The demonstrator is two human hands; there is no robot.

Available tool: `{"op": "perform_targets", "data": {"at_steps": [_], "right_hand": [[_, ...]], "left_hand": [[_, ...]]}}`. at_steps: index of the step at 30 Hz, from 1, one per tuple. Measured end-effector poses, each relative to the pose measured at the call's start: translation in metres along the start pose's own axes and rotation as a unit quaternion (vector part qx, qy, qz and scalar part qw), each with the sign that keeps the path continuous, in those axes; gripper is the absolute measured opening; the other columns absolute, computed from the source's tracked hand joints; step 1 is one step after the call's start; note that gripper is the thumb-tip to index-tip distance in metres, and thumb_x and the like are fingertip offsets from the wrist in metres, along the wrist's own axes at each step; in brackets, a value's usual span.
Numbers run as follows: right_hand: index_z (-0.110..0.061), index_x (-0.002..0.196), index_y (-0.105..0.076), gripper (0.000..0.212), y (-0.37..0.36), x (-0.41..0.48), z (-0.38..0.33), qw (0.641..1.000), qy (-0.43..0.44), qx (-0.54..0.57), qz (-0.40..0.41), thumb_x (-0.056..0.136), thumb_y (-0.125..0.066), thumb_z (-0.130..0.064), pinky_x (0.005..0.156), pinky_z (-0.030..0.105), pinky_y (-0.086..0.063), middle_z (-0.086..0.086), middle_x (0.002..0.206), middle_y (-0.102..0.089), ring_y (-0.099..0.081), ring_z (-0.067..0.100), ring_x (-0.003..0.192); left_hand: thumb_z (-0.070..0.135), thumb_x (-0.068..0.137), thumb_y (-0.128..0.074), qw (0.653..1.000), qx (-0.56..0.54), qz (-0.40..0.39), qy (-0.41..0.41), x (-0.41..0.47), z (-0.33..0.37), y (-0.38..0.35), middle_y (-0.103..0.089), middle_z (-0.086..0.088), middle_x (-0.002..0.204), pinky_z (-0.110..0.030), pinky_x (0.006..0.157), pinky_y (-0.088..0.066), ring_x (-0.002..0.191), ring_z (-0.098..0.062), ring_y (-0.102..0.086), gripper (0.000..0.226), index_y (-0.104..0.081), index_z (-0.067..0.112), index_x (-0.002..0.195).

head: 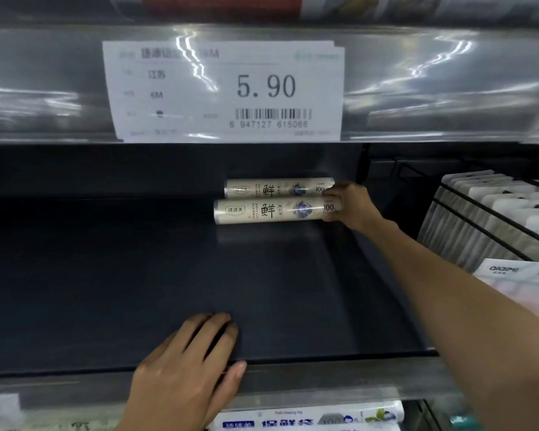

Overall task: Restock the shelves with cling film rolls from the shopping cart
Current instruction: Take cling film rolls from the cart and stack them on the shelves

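Right grip clasps one end of the front roll, seating it just before the rear roll; next, probably, release cleanly and fetch another.

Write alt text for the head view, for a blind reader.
A right hand grips the end of the front cling film roll on a dark shelf, a second roll lying behind it. The left hand rests on the shelf's front edge.

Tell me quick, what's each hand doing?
Left hand: open, resting flat on the shelf.
Right hand: closed on the front cling film roll, at its right end.
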State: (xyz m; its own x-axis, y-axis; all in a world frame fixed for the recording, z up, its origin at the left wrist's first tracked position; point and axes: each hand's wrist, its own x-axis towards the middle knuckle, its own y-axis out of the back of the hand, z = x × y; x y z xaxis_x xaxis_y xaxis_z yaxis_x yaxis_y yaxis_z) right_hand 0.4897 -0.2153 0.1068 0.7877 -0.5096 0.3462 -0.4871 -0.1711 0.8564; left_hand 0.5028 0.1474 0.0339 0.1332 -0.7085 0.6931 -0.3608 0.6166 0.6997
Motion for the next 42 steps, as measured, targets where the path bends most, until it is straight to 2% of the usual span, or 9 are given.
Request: {"op": "perform_targets", "data": {"at_steps": [4, 7, 11, 19, 26, 31, 37, 40, 42], "right_hand": [[-0.006, 0.119, -0.064, 0.057, -0.009, 0.013, 0.0, 0.999, -0.014, 0.003, 0.036, 0.066, -0.083, -0.007, 0.091, 0.023, -0.041, 0.013, 0.12, -0.064, -0.059, 0.027, 0.111], [-0.007, 0.121, -0.063, 0.054, -0.012, 0.019, 0.003, 0.999, -0.017, -0.013, 0.042, 0.069, -0.08, -0.006, 0.094, 0.028, -0.041, 0.016, 0.123, -0.061, -0.056, 0.03, 0.113], [-0.005, 0.121, -0.062, 0.051, -0.014, 0.023, 0.004, 0.998, -0.021, -0.018, 0.049, 0.073, -0.077, -0.004, 0.095, 0.032, -0.043, 0.019, 0.126, -0.054, -0.055, 0.033, 0.114], [-0.005, 0.125, -0.059, 0.059, -0.022, 0.024, 0.007, 0.997, -0.024, -0.014, 0.077, 0.07, -0.078, -0.001, 0.097, 0.035, -0.044, 0.017, 0.13, -0.05, -0.048, 0.032, 0.12], [-0.008, 0.129, -0.056, 0.063, -0.03, 0.03, 0.006, 0.997, -0.042, -0.033, 0.06, 0.07, -0.078, -0.003, 0.1, 0.036, -0.041, 0.015, 0.136, -0.046, -0.042, 0.03, 0.126], [-0.005, 0.136, -0.043, 0.072, -0.016, 0.018, -0.001, 0.996, -0.057, -0.023, 0.065, 0.073, -0.077, -0.01, 0.101, 0.039, -0.041, 0.013, 0.138, -0.04, -0.037, 0.029, 0.129], [-0.003, 0.117, -0.059, 0.036, 0.027, -0.067, -0.052, 0.99, -0.057, 0.022, 0.13, 0.085, -0.061, -0.02, 0.084, 0.037, -0.047, 0.019, 0.121, -0.058, -0.055, 0.035, 0.111], [-0.003, 0.11, -0.064, 0.032, 0.057, -0.154, -0.076, 0.987, -0.038, 0.041, 0.151, 0.084, -0.056, -0.018, 0.087, 0.036, -0.046, 0.018, 0.111, -0.063, -0.054, 0.034, 0.11], [-0.003, 0.11, -0.065, 0.032, 0.075, -0.224, -0.091, 0.98, -0.085, 0.067, 0.165, 0.086, -0.052, -0.021, 0.093, 0.028, -0.041, 0.015, 0.109, -0.063, -0.055, 0.028, 0.109]], "left_hand": [[0.039, 0.099, -0.025, 1.0, 0.011, 0.004, -0.004, 0.0, 0.0, 0.0, -0.072, 0.0, 0.098, -0.022, 0.058, -0.048, 0.094, -0.014, -0.053, 0.059, -0.076, 0.013, 0.088], [0.039, 0.099, -0.027, 1.0, 0.018, 0.013, -0.015, 0.0, -0.001, 0.0, -0.072, -0.003, 0.098, -0.023, 0.069, -0.038, 0.094, -0.015, -0.053, 0.058, -0.076, 0.011, 0.089], [0.04, 0.099, -0.028, 0.999, 0.02, 0.02, -0.025, 0.0, -0.003, 0.0, -0.072, -0.005, 0.097, -0.027, 0.074, -0.038, 0.096, -0.016, -0.053, 0.058, -0.076, 0.009, 0.088], [0.04, 0.099, -0.032, 0.999, 0.015, 0.022, -0.026, -0.002, -0.004, -0.001, -0.072, -0.004, 0.099, -0.028, 0.077, -0.042, 0.094, -0.017, -0.059, 0.054, -0.075, 0.008, 0.087], [0.039, 0.099, -0.031, 0.999, 0.012, 0.028, -0.039, -0.001, -0.006, -0.001, -0.072, -0.006, 0.098, -0.028, 0.077, -0.04, 0.097, -0.017, -0.054, 0.055, -0.075, 0.007, 0.087], [0.039, 0.099, -0.031, 0.999, 0.009, 0.014, -0.031, -0.001, -0.005, 0.002, -0.072, -0.005, 0.099, -0.026, 0.075, -0.043, 0.097, -0.017, -0.055, 0.055, -0.075, 0.008, 0.088], [0.038, 0.098, -0.031, 0.992, -0.07, -0.092, 0.042, 0.018, 0.008, 0.032, -0.07, -0.007, 0.097, -0.03, 0.061, -0.054, 0.086, -0.023, -0.067, 0.053, -0.071, 0.004, 0.093], [0.033, 0.096, -0.035, 0.977, -0.171, -0.116, 0.049, 0.038, 0.026, 0.052, -0.068, -0.008, 0.103, -0.032, 0.071, -0.053, 0.093, -0.022, -0.064, 0.044, -0.068, 0.003, 0.1], [0.03, 0.095, -0.037, 0.954, -0.27, -0.123, 0.04, 0.051, 0.045, 0.063, -0.066, -0.008, 0.105, -0.026, 0.083, -0.044, 0.099, -0.017, -0.057, 0.04, -0.066, 0.003, 0.104]]}}
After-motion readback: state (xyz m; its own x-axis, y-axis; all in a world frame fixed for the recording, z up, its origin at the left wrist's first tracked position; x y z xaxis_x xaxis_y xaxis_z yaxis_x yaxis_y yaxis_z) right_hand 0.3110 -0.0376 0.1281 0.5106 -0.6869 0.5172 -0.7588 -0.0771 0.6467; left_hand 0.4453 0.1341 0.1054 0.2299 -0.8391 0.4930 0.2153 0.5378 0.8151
